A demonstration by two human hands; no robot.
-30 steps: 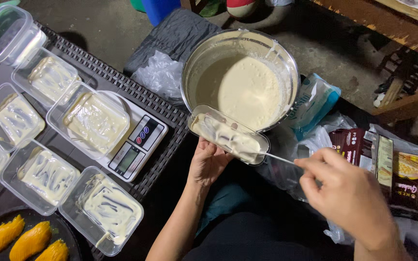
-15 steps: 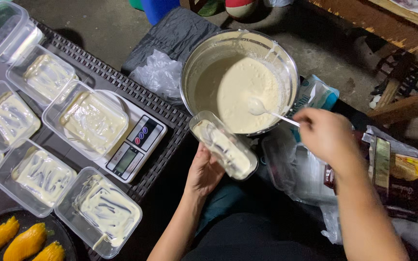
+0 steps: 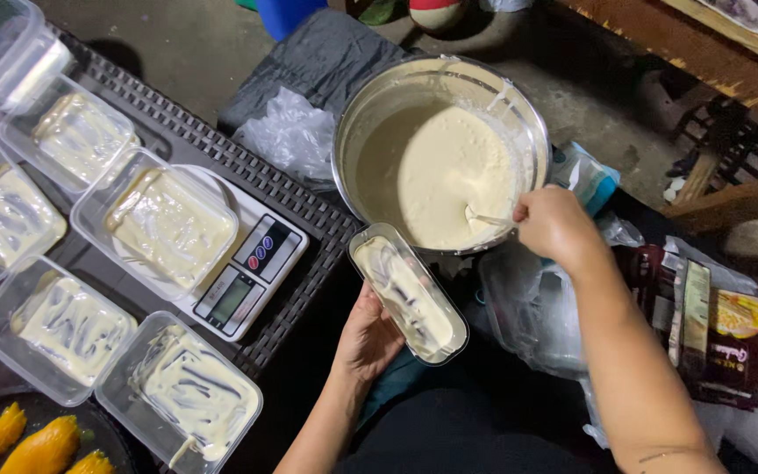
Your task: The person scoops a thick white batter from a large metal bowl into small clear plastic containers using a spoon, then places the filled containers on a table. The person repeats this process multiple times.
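Observation:
My left hand [image 3: 368,338] holds a clear rectangular plastic container [image 3: 407,292] smeared with pale cream, tilted, just below the rim of a large metal bowl [image 3: 361,114] of cream batter [image 3: 454,171]. My right hand [image 3: 554,226] grips a metal spoon [image 3: 482,218] whose head dips into the batter at the bowl's near right side.
A white kitchen scale [image 3: 261,263] carries another cream-smeared container [image 3: 168,224] on a dark woven tabletop [image 3: 300,211]. Several similar containers [image 3: 195,391] lie to the left, with mango slices [image 3: 41,443] on a dark plate. Plastic bags [image 3: 296,132] and brown packets [image 3: 717,329] surround the bowl.
My right hand moved up and left from the container to the bowl, sinking the spoon into the batter. My left hand lowered the container slightly and turned it more lengthwise.

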